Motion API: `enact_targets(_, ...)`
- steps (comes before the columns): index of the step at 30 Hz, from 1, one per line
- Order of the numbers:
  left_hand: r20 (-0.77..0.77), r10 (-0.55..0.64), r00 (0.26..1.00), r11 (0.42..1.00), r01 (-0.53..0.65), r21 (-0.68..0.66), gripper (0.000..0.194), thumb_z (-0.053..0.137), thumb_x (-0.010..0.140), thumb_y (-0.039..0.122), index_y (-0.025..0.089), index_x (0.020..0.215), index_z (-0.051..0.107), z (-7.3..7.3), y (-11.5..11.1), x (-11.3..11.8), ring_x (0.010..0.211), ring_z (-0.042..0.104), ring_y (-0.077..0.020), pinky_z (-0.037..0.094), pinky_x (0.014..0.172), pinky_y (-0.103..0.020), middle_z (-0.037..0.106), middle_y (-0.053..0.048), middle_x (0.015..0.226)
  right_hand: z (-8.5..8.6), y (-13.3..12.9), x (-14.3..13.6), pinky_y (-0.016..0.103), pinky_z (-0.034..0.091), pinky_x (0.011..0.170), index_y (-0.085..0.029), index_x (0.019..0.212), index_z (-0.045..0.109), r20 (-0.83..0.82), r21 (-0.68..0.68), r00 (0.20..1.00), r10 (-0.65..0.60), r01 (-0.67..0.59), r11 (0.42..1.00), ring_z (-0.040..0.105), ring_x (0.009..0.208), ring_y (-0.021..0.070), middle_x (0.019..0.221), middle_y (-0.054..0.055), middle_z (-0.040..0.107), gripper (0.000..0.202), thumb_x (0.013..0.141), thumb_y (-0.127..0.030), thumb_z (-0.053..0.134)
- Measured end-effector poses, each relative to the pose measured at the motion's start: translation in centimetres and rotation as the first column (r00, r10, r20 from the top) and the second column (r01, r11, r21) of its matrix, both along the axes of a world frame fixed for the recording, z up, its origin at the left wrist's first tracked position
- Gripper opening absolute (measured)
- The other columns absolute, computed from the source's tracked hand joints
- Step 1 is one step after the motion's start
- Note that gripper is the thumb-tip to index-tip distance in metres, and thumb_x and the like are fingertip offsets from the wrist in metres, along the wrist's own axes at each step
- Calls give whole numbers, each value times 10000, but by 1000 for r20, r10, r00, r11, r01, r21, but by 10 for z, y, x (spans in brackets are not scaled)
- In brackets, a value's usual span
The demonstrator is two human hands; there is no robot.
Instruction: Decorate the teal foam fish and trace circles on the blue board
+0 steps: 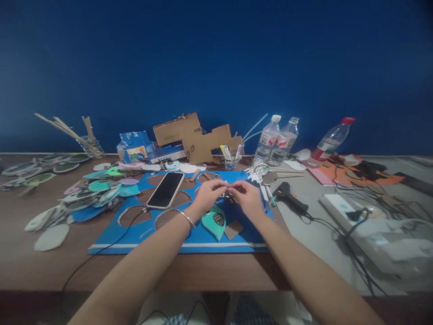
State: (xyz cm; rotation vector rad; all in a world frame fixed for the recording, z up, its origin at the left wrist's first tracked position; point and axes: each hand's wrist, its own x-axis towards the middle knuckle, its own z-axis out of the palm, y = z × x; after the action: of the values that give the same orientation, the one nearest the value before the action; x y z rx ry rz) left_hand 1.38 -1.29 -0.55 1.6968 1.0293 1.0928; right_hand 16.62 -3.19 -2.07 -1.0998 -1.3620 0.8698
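My left hand [210, 195], with a silver bangle on its wrist, and my right hand [246, 197] meet over a blue board [135, 238] with round cut-outs. Fingertips of both hands are pinched together on a small dark-and-white item that I cannot make out. Just below them lies a teal leaf-shaped piece [214, 222] with a dark printed patch. A small brown cardboard square [234, 229] sits beside it. To the left of my left hand, a phone [166, 190] with a dark screen rests on the board, a black cable near its lower end.
A black glue gun [290, 199] lies right of my right hand, near a white power strip [352, 225] with tangled cords. Bottles [269, 141], a marker cup [231, 161] and cut cardboard [196, 140] stand at the back. Cut-out pieces [101, 192] are heaped at left.
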Motion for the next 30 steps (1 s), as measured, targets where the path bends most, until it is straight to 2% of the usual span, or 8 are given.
enact_targets(10, -29, -23, 999, 998, 25, 55, 191, 555, 745, 273, 125, 792, 667, 2, -2, 0, 728, 573, -140, 444, 691, -248, 657, -41, 784, 3, -1, -2, 245, 408, 485, -167, 676, 600, -65, -56, 998, 5, -9, 998, 502, 503, 126, 567, -3, 583, 271, 625, -419, 686)
enact_targets(20, -43, -13, 999, 994, 18, 108, 164, 559, 742, 256, 131, 765, 663, 2, -2, 2, 764, 588, -155, 451, 731, -263, 665, -46, 790, 4, -1, -2, 241, 398, 493, -173, 652, 578, -91, -57, 996, 6, -11, 998, 490, 514, 120, 563, -16, 560, 244, 631, -392, 683)
enact_targets(27, 24, -55, 998, 996, 53, 65, 192, 561, 737, 299, 130, 731, 652, 6, -5, 1, 691, 549, -132, 426, 655, -238, 636, -31, 729, 1, 0, -2, 228, 385, 464, -174, 660, 561, -181, -54, 982, 60, -70, 996, 474, 491, 107, 556, -25, 546, 267, 619, -395, 703)
enact_targets(30, 27, -37, 999, 999, 37, 18, 256, 558, 738, 367, 128, 688, 637, 7, -5, 1, 611, 506, -111, 393, 578, -221, 598, -10, 645, -1, -1, -3, 237, 399, 476, -174, 677, 574, -148, -34, 987, 58, -63, 997, 485, 498, 115, 576, -11, 569, 271, 635, -415, 692)
